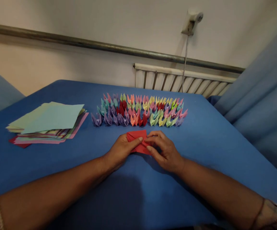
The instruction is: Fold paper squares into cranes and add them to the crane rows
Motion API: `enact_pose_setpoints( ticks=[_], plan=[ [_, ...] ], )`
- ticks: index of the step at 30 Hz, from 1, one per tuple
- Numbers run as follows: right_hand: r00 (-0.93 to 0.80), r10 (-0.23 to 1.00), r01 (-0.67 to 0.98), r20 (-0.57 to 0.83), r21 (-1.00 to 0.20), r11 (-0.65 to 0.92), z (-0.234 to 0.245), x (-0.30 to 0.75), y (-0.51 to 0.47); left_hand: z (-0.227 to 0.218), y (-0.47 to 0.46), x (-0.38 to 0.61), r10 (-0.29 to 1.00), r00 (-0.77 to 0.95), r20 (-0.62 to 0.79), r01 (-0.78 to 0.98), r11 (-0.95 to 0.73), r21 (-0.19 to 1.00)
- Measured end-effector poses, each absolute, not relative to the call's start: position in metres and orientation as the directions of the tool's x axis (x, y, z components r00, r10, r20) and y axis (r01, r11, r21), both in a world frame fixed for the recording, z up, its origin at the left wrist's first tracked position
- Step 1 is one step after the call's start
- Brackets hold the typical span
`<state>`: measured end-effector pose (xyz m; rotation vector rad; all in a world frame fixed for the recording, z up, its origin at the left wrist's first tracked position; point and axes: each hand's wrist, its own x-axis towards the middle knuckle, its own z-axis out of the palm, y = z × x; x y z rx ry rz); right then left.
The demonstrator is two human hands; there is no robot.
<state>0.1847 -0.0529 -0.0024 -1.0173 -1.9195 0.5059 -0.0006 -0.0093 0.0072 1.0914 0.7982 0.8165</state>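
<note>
A folded sheet of red origami paper (139, 148) is held just above the blue table, in front of the rows of paper cranes. My left hand (120, 148) grips its left side, the thumb lying on top and the other fingers hidden beneath. At the paper's right edge, my right hand (165, 151) pinches it between thumb and fingertips. Creases and a folded layer show on the paper's face. Beyond the hands stand several rows of folded paper cranes (134, 120) in purple, red, pink, yellow, green and blue.
A loose stack of coloured paper sheets (54, 118) lies on the left of the blue table (215, 166). Behind the table are a wall pipe (100, 44), a radiator (167, 72) and an outlet (190, 24) with a cord. Blue curtains (265, 83) hang at the right.
</note>
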Motion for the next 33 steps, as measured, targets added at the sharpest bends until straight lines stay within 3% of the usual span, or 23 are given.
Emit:
enact_pose_setpoints(
  ticks=[3,5,12,19,27,33],
  plan=[
    [-0.131,0.912,0.355,0.388,-0.841,0.408,-0.008,0.186,-0.05,0.007,-0.007,0.0,0.9,0.418,-0.122,-0.224,0.232,0.947],
    [-0.124,0.955,0.267,0.269,-0.918,0.293,-0.014,0.186,-0.047,0.006,-0.006,0.001,0.912,0.392,-0.122,-0.238,0.228,0.944],
    [-0.174,0.984,0.042,0.034,-0.998,0.041,-0.024,0.177,-0.04,0.007,-0.008,0.001,0.896,0.407,-0.176,-0.223,0.284,0.932],
    [0.014,0.998,0.02,0.059,-0.998,0.059,-0.016,0.183,-0.031,0.01,-0.005,-0.001,0.893,0.405,-0.199,-0.162,0.284,0.945],
    [-0.142,0.988,-0.016,0.056,-0.998,0.054,-0.018,0.177,-0.039,0.008,-0.008,-0.002,0.883,0.414,-0.223,-0.002,0.246,0.969],
    [-0.096,0.991,0.044,0.093,-0.994,0.097,-0.016,0.18,-0.037,0.009,-0.009,-0.002,0.857,0.476,-0.2,-0.005,0.23,0.973]
  ],
)
